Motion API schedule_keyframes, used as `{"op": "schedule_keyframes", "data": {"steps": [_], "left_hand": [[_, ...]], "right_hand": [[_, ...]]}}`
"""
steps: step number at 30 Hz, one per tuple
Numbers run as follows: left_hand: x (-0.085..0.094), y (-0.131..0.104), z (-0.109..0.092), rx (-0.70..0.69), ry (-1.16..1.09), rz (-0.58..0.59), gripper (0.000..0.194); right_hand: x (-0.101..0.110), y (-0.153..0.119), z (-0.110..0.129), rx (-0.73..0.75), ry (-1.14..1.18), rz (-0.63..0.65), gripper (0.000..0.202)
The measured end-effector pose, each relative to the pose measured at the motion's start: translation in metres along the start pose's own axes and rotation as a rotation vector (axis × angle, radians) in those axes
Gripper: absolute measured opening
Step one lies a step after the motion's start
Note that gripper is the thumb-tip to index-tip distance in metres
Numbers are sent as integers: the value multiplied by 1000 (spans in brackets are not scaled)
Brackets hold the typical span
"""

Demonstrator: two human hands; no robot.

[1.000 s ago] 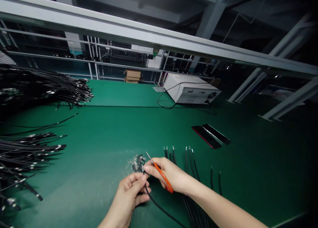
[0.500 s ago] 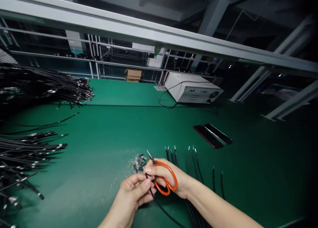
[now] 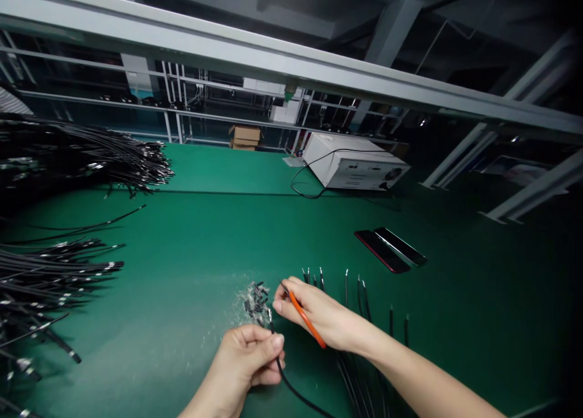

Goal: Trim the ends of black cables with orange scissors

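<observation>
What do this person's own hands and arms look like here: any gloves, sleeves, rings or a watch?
Both hands are bare, with no gloves. The left hand and the right hand show no rings that I can make out. The right forearm is uncovered as far as the picture's edge, with no sleeve, watch or band in sight. Only the left wrist shows, also bare.

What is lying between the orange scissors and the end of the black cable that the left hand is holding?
Nothing visible. The right hand holds the orange scissors just right of the black cable pinched in the left hand. The cut black pieces lie behind, not between.
</observation>
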State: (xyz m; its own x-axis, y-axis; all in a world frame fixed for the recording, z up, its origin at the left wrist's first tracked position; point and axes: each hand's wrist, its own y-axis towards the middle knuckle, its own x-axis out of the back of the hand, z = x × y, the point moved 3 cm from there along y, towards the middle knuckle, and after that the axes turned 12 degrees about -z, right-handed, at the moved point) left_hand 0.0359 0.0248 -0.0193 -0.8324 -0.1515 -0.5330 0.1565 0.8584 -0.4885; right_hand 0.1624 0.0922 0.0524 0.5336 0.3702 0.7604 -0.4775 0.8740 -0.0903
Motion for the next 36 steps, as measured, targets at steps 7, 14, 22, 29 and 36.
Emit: {"op": "schedule_keyframes", "data": {"steps": [7,14,22,29,36], "left_hand": [[2,2,2,-9,50,-62,63],[6,5,6,19,84,-41,65],[-1,-4,-3,-25,99,-108,65],[1,-3,-2,-23,86,-113,65],[2,-2,0,-36,116,-116,64]], "right_hand": [[-3,-21,0,441,-725,-196,14],[-9,-18,3,601,-854,-188,9],[-9,-15,18,591,-989,-141,3],[-9,-18,17,569,-1034,-168,6],[-12,-17,17,577,-998,-133,5]]}}
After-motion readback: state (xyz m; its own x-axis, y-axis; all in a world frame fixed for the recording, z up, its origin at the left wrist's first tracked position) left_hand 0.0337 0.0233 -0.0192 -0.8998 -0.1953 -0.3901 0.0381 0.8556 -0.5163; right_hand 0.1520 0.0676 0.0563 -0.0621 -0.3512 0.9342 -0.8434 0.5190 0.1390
